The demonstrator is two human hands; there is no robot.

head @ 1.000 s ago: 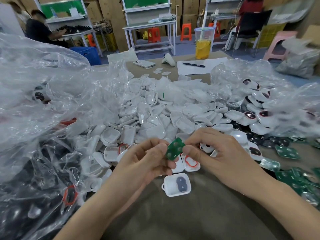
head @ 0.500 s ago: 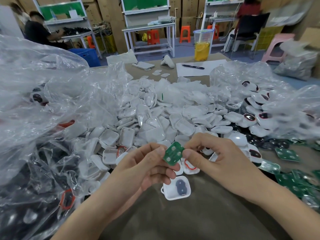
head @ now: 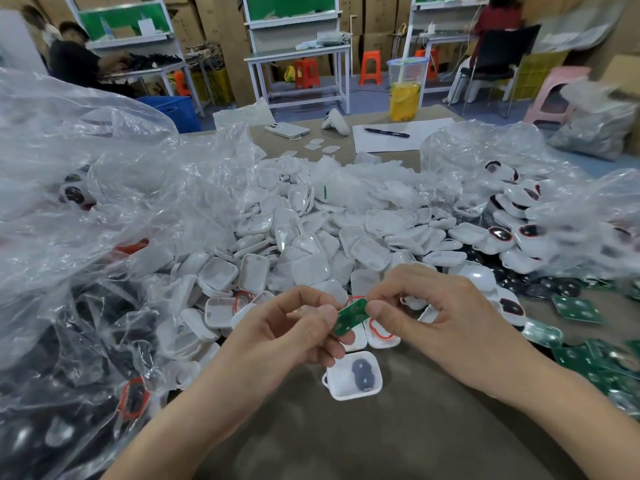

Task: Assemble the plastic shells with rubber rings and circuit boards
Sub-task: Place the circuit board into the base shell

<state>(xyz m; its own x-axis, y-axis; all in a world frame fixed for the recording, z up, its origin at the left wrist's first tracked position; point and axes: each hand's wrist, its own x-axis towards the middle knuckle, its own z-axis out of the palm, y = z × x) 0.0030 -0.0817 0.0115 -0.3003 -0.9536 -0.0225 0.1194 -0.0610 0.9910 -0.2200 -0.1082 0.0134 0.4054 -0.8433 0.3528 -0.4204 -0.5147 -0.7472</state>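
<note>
A small green circuit board (head: 350, 317) is held above the table between both hands. My left hand (head: 291, 332) pinches its lower left end and my right hand (head: 427, 315) pinches its upper right end. Just below them a white plastic shell (head: 353, 375) lies open side up with a dark pad inside. Behind the board lie two white shells with red rubber rings (head: 381, 332). More green boards (head: 576, 308) are spread at the right. A big heap of white shells (head: 311, 244) fills the middle of the table.
Clear plastic bags (head: 86, 209) with dark parts crowd the left; another bag (head: 571, 209) of finished shells sits at the right. At the far edge lie a phone (head: 286, 129), a pen (head: 386, 132) on paper and a drink cup (head: 405, 93). People work at benches behind.
Both hands kept hold of the green board and turned it, so it now shows more edge-on and tilted. The shell below has not moved.
</note>
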